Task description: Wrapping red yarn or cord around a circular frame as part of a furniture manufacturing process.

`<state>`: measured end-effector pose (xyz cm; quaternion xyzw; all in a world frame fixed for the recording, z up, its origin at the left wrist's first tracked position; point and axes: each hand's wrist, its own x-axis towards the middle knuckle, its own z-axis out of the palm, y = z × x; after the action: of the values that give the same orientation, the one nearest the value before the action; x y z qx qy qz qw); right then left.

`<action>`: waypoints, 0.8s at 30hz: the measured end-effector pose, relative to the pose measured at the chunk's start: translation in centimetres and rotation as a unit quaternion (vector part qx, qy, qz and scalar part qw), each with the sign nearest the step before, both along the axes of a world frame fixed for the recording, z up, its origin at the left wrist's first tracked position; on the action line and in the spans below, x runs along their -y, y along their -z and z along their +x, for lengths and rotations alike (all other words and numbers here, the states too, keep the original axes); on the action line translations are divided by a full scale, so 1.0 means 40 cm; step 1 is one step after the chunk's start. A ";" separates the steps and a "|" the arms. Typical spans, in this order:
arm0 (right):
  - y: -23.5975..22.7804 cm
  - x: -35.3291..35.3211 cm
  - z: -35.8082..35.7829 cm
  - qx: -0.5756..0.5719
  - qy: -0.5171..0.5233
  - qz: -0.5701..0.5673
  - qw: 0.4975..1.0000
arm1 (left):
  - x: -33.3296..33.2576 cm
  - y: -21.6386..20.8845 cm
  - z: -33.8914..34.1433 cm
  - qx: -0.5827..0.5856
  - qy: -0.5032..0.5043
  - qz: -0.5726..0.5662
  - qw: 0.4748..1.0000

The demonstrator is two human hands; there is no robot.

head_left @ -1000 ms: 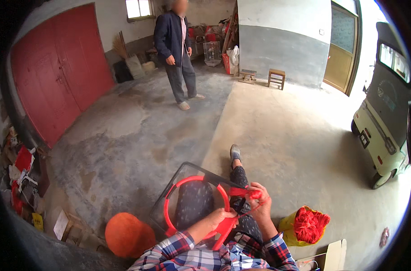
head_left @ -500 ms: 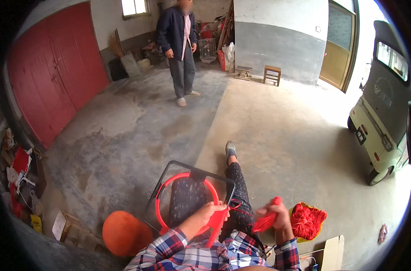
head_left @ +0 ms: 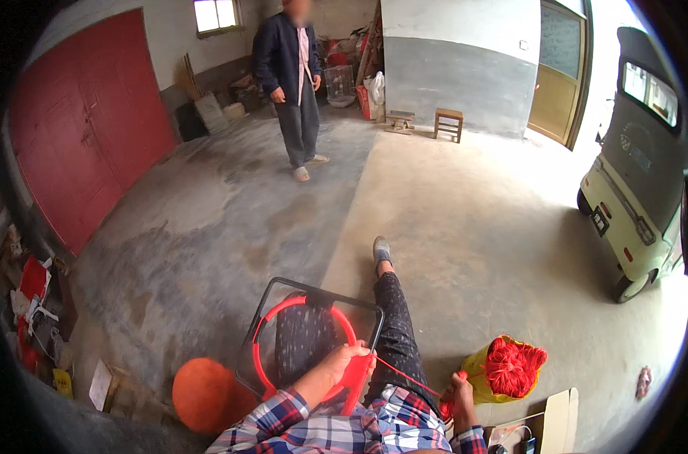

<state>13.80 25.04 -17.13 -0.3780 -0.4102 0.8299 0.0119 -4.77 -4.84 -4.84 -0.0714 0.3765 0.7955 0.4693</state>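
Note:
My left hand is closed on the red-wrapped part of a frame that stands tilted over my lap. A red ring sits within its black squarish outline. From beside that hand a red cord runs taut, down and right, to my right hand. The right hand is closed around a small red cord bundle, partly hidden by the fingers. Just right of it, a yellow bag holds a large heap of red cord.
An orange round seat is at my left. An open cardboard box lies at lower right. A person stands ahead. Clutter lines the left edge; a small vehicle stands right; a wooden stool is by the wall.
My right hand has moved down with the cord bundle, and the cord between my hands is now stretched straight. The left hand keeps its hold on the frame.

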 end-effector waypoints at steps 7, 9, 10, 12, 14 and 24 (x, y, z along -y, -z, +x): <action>-0.343 0.077 -0.218 -0.194 -0.091 -0.055 0.975 | -0.025 -0.013 0.009 -0.068 0.065 -0.081 0.992; -0.450 0.106 -0.272 -0.199 -0.140 0.008 0.970 | -0.039 0.014 0.016 -0.106 0.015 -0.093 0.990; -0.474 0.114 -0.299 -0.212 -0.228 0.101 0.945 | -0.037 0.029 0.020 -0.145 -0.040 -0.104 0.983; -0.492 0.123 -0.352 -0.216 -0.304 0.193 0.908 | -0.041 0.060 0.015 -0.156 -0.062 -0.081 0.983; -0.485 0.152 -0.409 -0.219 -0.387 0.631 0.636 | -0.055 0.065 0.018 -0.252 -0.194 -0.086 0.944; -0.446 0.240 -0.413 -0.288 -0.193 0.738 0.580 | -0.067 0.052 0.017 -0.191 -0.130 0.033 0.972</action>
<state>-2.74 15.46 0.71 0.1075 -0.9194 0.2895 0.2436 -4.10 -2.15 -6.90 0.0486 0.4202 0.8607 0.2832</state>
